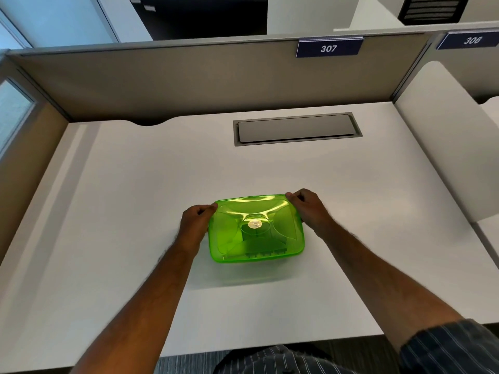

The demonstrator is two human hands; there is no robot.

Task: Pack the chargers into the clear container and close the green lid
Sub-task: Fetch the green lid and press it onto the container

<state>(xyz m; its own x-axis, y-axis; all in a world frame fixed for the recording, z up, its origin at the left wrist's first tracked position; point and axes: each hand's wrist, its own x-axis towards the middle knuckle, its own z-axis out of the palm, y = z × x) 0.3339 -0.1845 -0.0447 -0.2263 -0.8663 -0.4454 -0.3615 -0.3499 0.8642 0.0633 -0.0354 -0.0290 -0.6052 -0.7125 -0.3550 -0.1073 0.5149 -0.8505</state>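
From my remote seat I see the green lid (pixel 256 228) lying flat over the clear container (pixel 243 268), which sits on the white desk (pixel 108 211) a little toward six o'clock from the desk's middle. Of the container itself only a faint clear wall shows below the lid's near edge. Through the tinted plastic I make out dark shapes, the chargers (pixel 259 245), lying toward the near side; how many there are I cannot tell. A round pale sticker (pixel 254 224) sits at the lid's centre.

My left hand (pixel 195 225) curls against the lid's nine o'clock side, fingertips pinching its far left corner. My right hand (pixel 310 209) is at the three o'clock side, fingers clenched on the far right corner. Both hands grasp the lid's edge; whether it is pressed fully shut I cannot tell.

At twelve o'clock from the container, well apart, a grey cable hatch (pixel 297 128) is set into the desk. Beyond it stands a beige partition (pixel 162 79) bearing a plate marked 307 (pixel 328 48).
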